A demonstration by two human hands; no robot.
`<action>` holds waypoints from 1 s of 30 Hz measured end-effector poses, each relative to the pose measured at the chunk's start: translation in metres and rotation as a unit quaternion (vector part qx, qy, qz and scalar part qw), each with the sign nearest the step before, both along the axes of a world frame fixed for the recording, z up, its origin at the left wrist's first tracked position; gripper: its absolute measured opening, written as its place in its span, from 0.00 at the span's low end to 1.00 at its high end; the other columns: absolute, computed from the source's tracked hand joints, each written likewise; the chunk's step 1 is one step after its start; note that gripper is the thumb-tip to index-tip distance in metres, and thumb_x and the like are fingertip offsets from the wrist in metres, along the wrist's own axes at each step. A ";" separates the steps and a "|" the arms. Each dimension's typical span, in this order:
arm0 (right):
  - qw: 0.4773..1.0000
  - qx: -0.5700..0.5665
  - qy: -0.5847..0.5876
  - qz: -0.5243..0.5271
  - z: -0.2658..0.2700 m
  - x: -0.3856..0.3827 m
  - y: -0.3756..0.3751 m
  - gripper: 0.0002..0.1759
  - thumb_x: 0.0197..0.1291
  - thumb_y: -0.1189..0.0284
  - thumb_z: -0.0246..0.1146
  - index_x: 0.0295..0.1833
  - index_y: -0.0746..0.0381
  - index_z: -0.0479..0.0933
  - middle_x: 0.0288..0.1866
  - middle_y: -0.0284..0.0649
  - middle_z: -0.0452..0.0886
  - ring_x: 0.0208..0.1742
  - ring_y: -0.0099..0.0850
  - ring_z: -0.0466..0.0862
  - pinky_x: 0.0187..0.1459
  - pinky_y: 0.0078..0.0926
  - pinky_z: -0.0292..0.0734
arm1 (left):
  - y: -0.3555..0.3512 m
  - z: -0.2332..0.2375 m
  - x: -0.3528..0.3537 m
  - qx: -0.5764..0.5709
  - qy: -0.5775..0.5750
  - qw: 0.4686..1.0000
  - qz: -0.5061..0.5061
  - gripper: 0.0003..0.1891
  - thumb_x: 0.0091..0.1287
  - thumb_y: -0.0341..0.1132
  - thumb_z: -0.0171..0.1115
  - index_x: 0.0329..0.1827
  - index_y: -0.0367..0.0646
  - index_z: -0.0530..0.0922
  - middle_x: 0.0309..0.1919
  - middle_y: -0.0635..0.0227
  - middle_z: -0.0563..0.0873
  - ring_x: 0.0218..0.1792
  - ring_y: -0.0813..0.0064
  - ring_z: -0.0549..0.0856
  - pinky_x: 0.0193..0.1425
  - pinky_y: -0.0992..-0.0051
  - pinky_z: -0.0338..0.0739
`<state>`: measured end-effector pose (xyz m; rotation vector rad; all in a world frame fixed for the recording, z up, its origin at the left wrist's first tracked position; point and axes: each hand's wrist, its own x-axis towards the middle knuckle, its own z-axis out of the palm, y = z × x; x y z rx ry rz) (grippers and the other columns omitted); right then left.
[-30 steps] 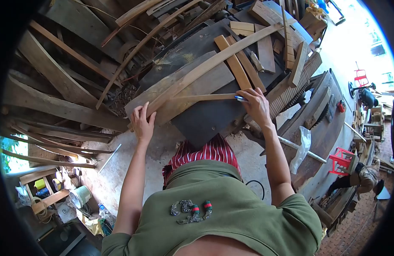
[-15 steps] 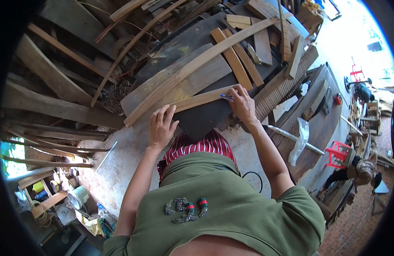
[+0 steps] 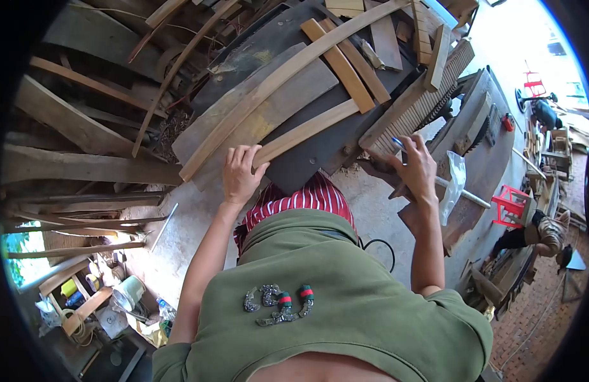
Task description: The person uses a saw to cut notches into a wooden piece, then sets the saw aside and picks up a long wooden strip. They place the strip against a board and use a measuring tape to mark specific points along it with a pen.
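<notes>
My left hand (image 3: 241,173) grips the near left end of a short, light wooden strip (image 3: 307,132) lying on the dark tabletop (image 3: 301,165). Off to the right of the strip, my right hand (image 3: 414,164) is raised with a blue pen (image 3: 398,143) between its fingers, close to a ribbed wooden board (image 3: 412,95). Beyond the strip a long curved plank (image 3: 288,79) crosses the table over a wide grey board (image 3: 301,102). Two brown wooden pieces (image 3: 339,63) lie near the far end of the strip.
Curved planks (image 3: 78,162) are stacked on the left. At the right stand a bench with a plastic bag (image 3: 453,184) and a red tape measure (image 3: 508,122), and a red stool (image 3: 512,207). Another person (image 3: 549,232) is at the far right. A bucket (image 3: 127,291) is at lower left.
My right hand has left the strip's far end and moved right with the pen. My left hand stays at the near end. The view has shifted slightly.
</notes>
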<state>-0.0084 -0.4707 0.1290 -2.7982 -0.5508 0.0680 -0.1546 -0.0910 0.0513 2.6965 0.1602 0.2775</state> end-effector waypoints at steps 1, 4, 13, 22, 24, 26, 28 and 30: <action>1.000 -0.003 0.000 -0.003 0.002 -0.005 -0.009 0.26 0.55 0.61 0.75 0.59 0.55 0.80 0.53 0.38 0.80 0.54 0.39 0.84 0.48 0.38 0.84 | -0.004 0.000 -0.004 0.019 0.012 1.000 0.001 0.24 0.55 0.41 0.77 0.55 0.51 0.81 0.43 0.69 0.81 0.50 0.63 0.78 0.60 0.63 0.70; 0.995 -0.086 0.042 -0.023 -0.005 -0.019 -0.038 0.29 0.54 0.61 0.76 0.61 0.53 0.79 0.57 0.38 0.77 0.58 0.41 0.82 0.52 0.41 0.82 | -0.006 -0.007 -0.010 0.063 -0.004 0.998 -0.030 0.24 0.55 0.44 0.77 0.55 0.52 0.82 0.43 0.71 0.81 0.49 0.65 0.79 0.62 0.62 0.67; 0.982 -0.023 -0.073 -0.175 -0.037 -0.054 -0.074 0.19 0.65 0.63 0.68 0.60 0.52 0.79 0.57 0.39 0.78 0.56 0.45 0.83 0.50 0.44 0.82 | -0.003 -0.014 -0.012 0.070 -0.002 0.997 -0.035 0.25 0.56 0.47 0.76 0.56 0.53 0.81 0.44 0.70 0.81 0.50 0.66 0.79 0.65 0.59 0.64; 0.949 -0.111 -0.242 -0.168 -0.047 -0.027 -0.085 0.11 0.66 0.76 0.57 0.53 0.55 0.77 0.49 0.40 0.81 0.52 0.45 0.83 0.49 0.45 0.81 | 0.004 -0.010 -0.014 0.043 0.003 0.997 -0.064 0.26 0.59 0.48 0.74 0.59 0.51 0.81 0.46 0.70 0.81 0.53 0.68 0.79 0.65 0.59 0.63; 0.938 -0.124 -0.240 -0.219 -0.036 -0.014 -0.100 0.11 0.68 0.76 0.55 0.53 0.56 0.77 0.47 0.44 0.82 0.50 0.46 0.84 0.48 0.46 0.81 | 0.006 -0.012 -0.014 0.042 0.005 0.997 -0.066 0.26 0.59 0.48 0.74 0.59 0.51 0.81 0.46 0.71 0.81 0.53 0.68 0.79 0.65 0.59 0.64; 0.922 -0.164 -0.302 -0.178 -0.035 0.009 -0.141 0.10 0.70 0.76 0.53 0.53 0.58 0.76 0.45 0.46 0.82 0.47 0.48 0.84 0.46 0.48 0.80 | 0.006 -0.012 -0.015 0.037 0.006 0.996 -0.076 0.26 0.60 0.47 0.73 0.60 0.51 0.80 0.46 0.70 0.81 0.53 0.68 0.79 0.66 0.59 0.64; 0.929 -0.103 -0.304 -0.185 -0.015 0.033 -0.174 0.10 0.72 0.75 0.50 0.51 0.59 0.76 0.43 0.45 0.82 0.45 0.49 0.83 0.46 0.45 0.78 | 0.006 -0.011 -0.016 0.037 0.006 0.997 -0.073 0.26 0.60 0.47 0.73 0.60 0.51 0.80 0.47 0.70 0.80 0.53 0.68 0.79 0.66 0.60 0.63; 0.935 -0.026 -0.334 -0.119 0.019 0.050 -0.197 0.12 0.76 0.72 0.47 0.52 0.60 0.76 0.43 0.44 0.80 0.46 0.44 0.82 0.50 0.41 0.74 | 0.008 -0.011 -0.017 0.039 0.008 0.997 -0.071 0.26 0.60 0.47 0.73 0.61 0.51 0.80 0.47 0.70 0.80 0.53 0.68 0.79 0.66 0.60 0.63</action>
